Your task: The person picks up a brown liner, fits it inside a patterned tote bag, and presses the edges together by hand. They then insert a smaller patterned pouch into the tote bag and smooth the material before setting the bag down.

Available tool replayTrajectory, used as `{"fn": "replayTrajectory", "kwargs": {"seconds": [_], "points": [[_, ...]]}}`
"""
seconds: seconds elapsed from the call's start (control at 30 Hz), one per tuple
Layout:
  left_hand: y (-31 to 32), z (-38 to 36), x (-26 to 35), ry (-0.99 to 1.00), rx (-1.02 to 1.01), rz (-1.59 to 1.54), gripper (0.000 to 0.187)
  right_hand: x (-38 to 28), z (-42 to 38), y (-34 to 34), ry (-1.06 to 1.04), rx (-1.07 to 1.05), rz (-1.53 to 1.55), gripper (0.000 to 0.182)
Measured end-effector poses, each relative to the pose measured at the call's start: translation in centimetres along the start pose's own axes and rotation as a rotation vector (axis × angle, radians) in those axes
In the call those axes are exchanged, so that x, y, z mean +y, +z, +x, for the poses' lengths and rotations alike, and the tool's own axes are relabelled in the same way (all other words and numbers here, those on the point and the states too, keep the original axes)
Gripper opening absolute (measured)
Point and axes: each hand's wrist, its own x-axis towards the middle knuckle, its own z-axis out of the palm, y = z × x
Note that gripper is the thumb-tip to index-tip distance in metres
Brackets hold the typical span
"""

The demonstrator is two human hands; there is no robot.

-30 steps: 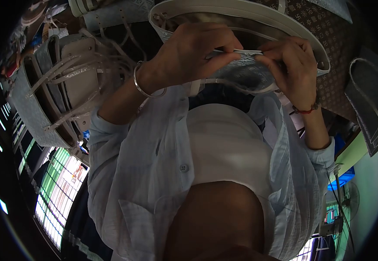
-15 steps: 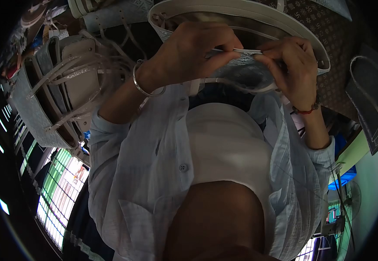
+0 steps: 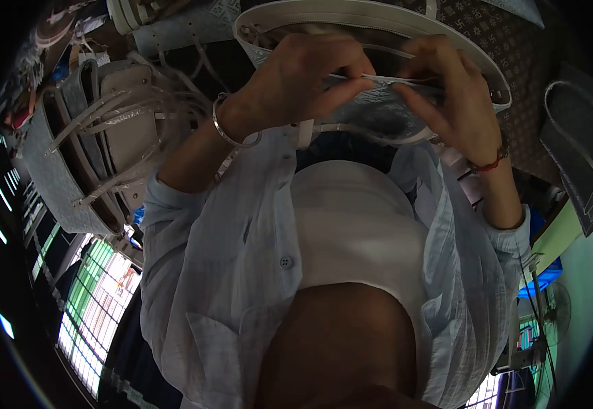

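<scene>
A handbag with a cream rim (image 3: 474, 51) and silver-grey patterned side (image 3: 385, 105) stands upright in front of me, its zipped top gaping. My left hand (image 3: 310, 78), a bangle at its wrist, pinches the near top edge of the bag between thumb and fingers. Farther along that same edge is my right hand (image 3: 453, 95), wearing a red bracelet. Its thumb lies on the near side and its bent fingers are lifted over the mouth, apart from the thumb. A pale handle (image 3: 358, 131) hangs down the near side. Fingers partly hide the bag's inside.
Several pale bags with looped straps (image 3: 116, 116) are bunched at the left. Brown patterned cloth (image 3: 525, 88) lies beneath at the right, with a dark grey bag (image 3: 576, 136) beyond. A fan (image 3: 557, 307) stands at lower right, and a barred window (image 3: 99, 307) shows at lower left.
My right hand has loosened its pinch on the bag's edge; its fingers have lifted and spread from the thumb. My left hand stays pinched on the edge, shifted slightly.
</scene>
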Motion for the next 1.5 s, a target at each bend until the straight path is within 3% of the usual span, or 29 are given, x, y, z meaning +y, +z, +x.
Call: {"fn": "replayTrajectory", "kwargs": {"seconds": [0.03, 0.1, 0.2, 0.4, 0.67, 1.07, 1.4, 1.5], "points": [[-0.1, 0.1, 0.0, -0.012, -0.003, -0.011, 0.014, 0.2, 0.3, 0.0, -0.002, 0.003, -0.002, 0.016], [-0.1, 0.3, 0.0, -0.02, -0.008, -0.023, 0.014, 0.6, 1.2, -0.5, -0.264, -0.136, -0.235, 0.019], [-0.5, 0.7, 0.1, -0.023, -0.025, -0.038, 0.012, 0.5, 2.6, -1.3, -0.296, -0.249, -0.168, 0.013], [-1.0, 3.1, -3.9, -0.004, -0.033, -0.026, 0.012, 2.0, 4.7, -2.1, -0.068, -0.401, 0.074, 0.015], [-2.3, 5.4, -7.5, -0.025, -0.043, 0.013, 0.012, 5.0, 4.9, -3.0, -0.062, -0.323, 0.091, 0.018], [-2.9, 4.6, -7.9, -0.005, -0.077, -0.047, 0.012, 8.1, 3.3, -5.5, 0.076, -0.201, 0.064, 0.023], [-3.8, 3.2, -7.4, -0.023, -0.121, -0.066, 0.011, 3.7, 1.0, -3.8, 0.168, -0.095, 0.083, 0.028], [-3.0, 2.5, -4.7, -0.037, -0.125, -0.062, 0.011, 2.1, 0.4, -3.0, -0.03, -0.027, -0.03, 0.027]]}}
